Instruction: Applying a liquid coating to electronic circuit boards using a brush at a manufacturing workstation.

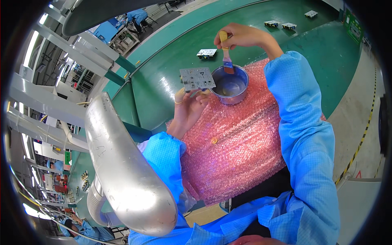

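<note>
My left hand [188,110] holds a small grey circuit board [197,78] by its lower edge, tilted up over the pink bubble wrap [237,143]. One fingertip wears a yellowish finger cot. My right hand [241,36] grips a wooden-handled brush [226,55] whose bristles dip over the rim of a round metal bowl [229,85]. The bowl stands on the bubble wrap just right of the board and holds a little clear liquid. Both arms wear blue sleeves.
A green conveyor belt [171,73] runs behind the bubble wrap, carrying other circuit boards [206,52] and more at the far right [281,25]. A large silver exhaust duct [122,163] hangs close at the left. Other workers in blue sit farther off.
</note>
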Motion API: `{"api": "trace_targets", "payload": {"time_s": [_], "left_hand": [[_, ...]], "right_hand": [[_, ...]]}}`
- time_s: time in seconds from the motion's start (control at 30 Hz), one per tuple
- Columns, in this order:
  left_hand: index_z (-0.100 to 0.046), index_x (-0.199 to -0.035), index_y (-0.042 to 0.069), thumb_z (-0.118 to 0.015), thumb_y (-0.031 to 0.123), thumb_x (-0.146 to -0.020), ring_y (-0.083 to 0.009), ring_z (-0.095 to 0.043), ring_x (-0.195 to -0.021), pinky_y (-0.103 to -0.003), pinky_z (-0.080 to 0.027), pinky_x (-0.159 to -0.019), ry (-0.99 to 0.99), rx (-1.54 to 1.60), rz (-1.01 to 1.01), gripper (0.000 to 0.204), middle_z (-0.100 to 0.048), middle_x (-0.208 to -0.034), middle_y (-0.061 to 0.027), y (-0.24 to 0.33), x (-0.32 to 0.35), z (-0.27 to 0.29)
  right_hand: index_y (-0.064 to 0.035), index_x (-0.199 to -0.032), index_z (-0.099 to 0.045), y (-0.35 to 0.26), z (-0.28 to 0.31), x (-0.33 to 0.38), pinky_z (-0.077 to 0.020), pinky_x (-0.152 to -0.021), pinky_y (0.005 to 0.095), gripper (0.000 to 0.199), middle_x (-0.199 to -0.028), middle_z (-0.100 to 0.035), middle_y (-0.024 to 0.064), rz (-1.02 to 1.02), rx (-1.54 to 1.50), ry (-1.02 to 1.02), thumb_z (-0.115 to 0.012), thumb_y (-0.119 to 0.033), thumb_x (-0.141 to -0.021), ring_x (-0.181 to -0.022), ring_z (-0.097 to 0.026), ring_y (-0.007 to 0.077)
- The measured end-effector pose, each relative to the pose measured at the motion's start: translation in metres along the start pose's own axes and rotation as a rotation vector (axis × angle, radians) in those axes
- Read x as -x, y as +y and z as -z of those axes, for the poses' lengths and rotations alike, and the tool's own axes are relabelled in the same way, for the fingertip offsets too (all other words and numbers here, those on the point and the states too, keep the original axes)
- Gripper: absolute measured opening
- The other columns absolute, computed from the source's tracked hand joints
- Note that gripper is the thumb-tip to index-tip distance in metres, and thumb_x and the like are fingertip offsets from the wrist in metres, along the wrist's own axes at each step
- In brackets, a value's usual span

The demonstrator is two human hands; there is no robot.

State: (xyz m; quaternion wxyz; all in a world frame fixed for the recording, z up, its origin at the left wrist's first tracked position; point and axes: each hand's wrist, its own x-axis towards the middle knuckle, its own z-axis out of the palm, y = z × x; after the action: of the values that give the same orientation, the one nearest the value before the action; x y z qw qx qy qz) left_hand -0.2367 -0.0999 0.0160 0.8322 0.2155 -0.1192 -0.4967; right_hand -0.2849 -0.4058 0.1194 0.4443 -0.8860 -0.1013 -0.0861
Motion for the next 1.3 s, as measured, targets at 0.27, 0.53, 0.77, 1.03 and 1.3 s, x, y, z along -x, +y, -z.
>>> {"api": "trace_targets", "payload": {"time_s": [0.27,0.53,0.77,1.03,1.3], "left_hand": [[-0.06,-0.095,0.004,-0.074,0.028,-0.081,-0.0165,-0.046,-0.083,-0.031,-0.044,-0.08,0.008,-0.001,-0.008,0.032,-0.052,-0.096,-0.0048,0.013,0.0,0.013],[-0.055,-0.105,0.002,-0.074,0.028,-0.082,-0.0157,-0.047,-0.084,-0.031,-0.046,-0.082,0.076,-0.111,-0.071,0.04,-0.053,-0.098,-0.0058,0.023,-0.002,0.01],[-0.042,-0.128,-0.004,-0.07,0.032,-0.09,-0.0107,-0.049,-0.082,-0.027,-0.047,-0.083,0.082,-0.26,-0.147,0.059,-0.056,-0.119,-0.0206,0.028,-0.004,-0.004],[-0.036,-0.134,-0.006,-0.066,0.039,-0.092,-0.0102,-0.048,-0.082,-0.028,-0.046,-0.082,0.068,-0.402,-0.305,0.069,-0.056,-0.122,-0.0205,0.047,-0.004,-0.007],[-0.046,-0.13,-0.002,-0.064,0.045,-0.092,-0.009,-0.044,-0.079,-0.028,-0.044,-0.077,0.072,-0.549,-0.351,0.063,-0.061,-0.118,-0.0156,0.061,0.0,-0.012]], "right_hand": [[-0.003,-0.098,-0.067,-0.02,0.018,0.01,-0.0497,-0.065,0.0282,0.019,-0.085,-0.068,0.0057,-0.066,0.223,0.103,-0.063,-0.016,-0.085,-0.075,-0.061,0.013],[-0.0058,-0.105,-0.066,-0.053,0.025,-0.004,-0.052,-0.072,0.0266,0.02,-0.095,-0.068,0.0041,0.126,0.12,0.105,-0.064,-0.021,-0.091,-0.081,-0.064,0.0126],[-0.0049,-0.111,-0.066,-0.045,-0.017,-0.025,-0.0542,-0.079,0.0228,0.027,-0.101,-0.068,0.0046,0.023,-0.421,0.256,-0.066,-0.025,-0.093,-0.089,-0.067,0.0116],[0.0018,-0.111,-0.065,-0.044,-0.065,-0.027,-0.0565,-0.08,0.0265,0.031,-0.103,-0.068,0.0091,0.03,-0.892,0.344,-0.068,-0.022,-0.091,-0.089,-0.068,0.0157],[0.0032,-0.112,-0.064,-0.054,-0.079,-0.032,-0.0558,-0.079,0.0253,0.03,-0.102,-0.066,0.0089,0.014,-0.934,0.326,-0.066,-0.019,-0.092,-0.086,-0.067,0.0143]]}}
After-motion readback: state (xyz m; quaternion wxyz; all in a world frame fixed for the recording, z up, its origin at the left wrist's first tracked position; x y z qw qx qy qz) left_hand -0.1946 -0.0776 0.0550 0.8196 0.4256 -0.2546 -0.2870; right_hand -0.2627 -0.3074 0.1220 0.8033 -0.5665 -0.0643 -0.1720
